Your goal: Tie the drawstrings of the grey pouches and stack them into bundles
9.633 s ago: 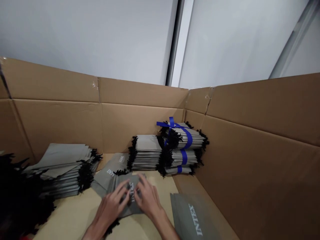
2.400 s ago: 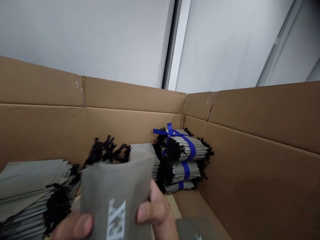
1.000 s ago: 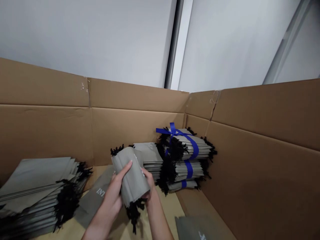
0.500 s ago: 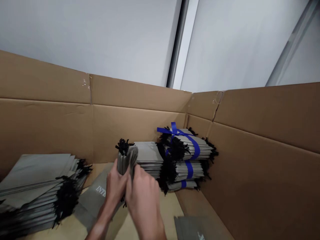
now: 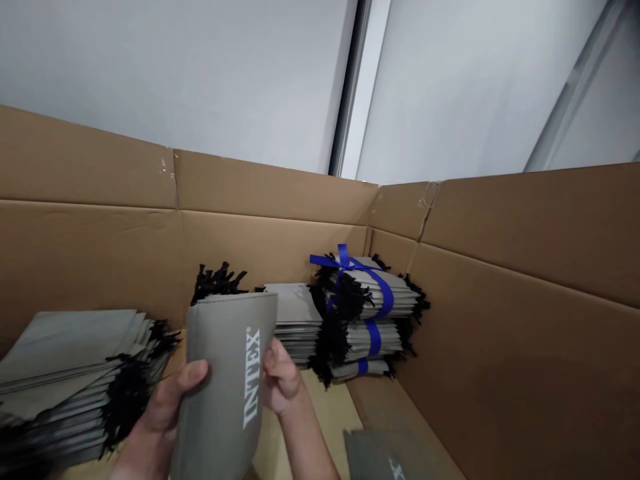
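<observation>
Upright in front of me is a bundle of grey drawstring bags point(image 5: 220, 380) with "INTEX" printed in white on the front one. Black cord ends stick up from its top edge. My left hand point(image 5: 173, 397) wraps round its left side, the thumb lying over the front. My right hand point(image 5: 283, 377) is closed at the right edge, with its fingertips partly hidden behind the bags. Just behind my right hand lies a stack of grey bags point(image 5: 295, 307), and beside it are several bundles point(image 5: 400, 303) tied with blue ribbon point(image 5: 384, 293).
Cardboard walls point(image 5: 270, 200) of a large box stand behind and to the right. A loose stack of grey bags point(image 5: 75, 347) with black cords lies at left. One flat grey bag point(image 5: 385, 450) is at the lower right. White panels point(image 5: 175, 73) rise beyond the box.
The bundle has turned from edge-on to face me, showing its print, and come lower and left. My hands have parted to its two sides. The grey bag lying beneath is now hidden.
</observation>
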The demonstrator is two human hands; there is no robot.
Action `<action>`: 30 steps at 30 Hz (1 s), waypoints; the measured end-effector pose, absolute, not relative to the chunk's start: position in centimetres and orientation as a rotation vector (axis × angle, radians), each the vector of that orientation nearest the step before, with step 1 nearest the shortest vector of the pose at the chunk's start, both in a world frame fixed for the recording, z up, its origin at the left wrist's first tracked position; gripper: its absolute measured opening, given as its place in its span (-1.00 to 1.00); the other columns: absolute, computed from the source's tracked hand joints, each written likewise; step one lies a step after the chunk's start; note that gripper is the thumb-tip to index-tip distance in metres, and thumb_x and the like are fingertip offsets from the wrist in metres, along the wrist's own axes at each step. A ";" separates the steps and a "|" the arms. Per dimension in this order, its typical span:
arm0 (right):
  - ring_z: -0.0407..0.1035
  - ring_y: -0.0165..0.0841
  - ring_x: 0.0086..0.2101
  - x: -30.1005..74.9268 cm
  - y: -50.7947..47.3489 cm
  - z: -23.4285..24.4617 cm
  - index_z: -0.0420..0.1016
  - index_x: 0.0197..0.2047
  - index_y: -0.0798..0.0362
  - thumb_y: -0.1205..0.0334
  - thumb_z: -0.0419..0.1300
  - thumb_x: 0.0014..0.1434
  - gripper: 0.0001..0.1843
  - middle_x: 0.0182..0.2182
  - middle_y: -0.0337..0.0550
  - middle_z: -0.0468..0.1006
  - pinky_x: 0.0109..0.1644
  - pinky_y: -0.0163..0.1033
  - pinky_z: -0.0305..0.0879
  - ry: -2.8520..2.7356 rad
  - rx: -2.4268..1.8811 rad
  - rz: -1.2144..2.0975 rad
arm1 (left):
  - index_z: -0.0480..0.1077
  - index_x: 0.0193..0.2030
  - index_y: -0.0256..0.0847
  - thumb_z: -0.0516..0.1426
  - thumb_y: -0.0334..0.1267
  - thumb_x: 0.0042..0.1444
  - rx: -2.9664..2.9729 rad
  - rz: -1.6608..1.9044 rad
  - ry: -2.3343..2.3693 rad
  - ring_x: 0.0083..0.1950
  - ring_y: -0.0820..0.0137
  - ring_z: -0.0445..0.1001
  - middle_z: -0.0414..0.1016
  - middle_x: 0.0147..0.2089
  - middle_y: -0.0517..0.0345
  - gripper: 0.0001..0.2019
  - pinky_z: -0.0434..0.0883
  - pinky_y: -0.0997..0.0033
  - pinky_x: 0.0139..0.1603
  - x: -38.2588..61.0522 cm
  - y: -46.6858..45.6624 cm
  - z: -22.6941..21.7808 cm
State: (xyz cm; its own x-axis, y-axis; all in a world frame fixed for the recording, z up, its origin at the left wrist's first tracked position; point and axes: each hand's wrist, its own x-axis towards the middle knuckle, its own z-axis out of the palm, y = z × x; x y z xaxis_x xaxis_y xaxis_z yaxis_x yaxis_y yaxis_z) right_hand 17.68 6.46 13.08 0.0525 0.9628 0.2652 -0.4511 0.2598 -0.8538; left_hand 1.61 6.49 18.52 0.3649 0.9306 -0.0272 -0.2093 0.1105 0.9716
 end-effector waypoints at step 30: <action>0.65 -0.09 -0.24 18.6 9.0 12.1 0.65 -0.29 -0.01 -0.30 0.43 0.16 -0.51 -0.34 -0.05 0.75 -0.15 -0.13 0.54 -1.142 -1.083 0.822 | 0.53 0.11 -0.17 0.18 0.07 0.29 2.213 0.857 1.370 0.15 -0.27 0.75 0.80 0.10 -0.29 -0.59 0.59 0.03 0.04 2.9 6.9 20.4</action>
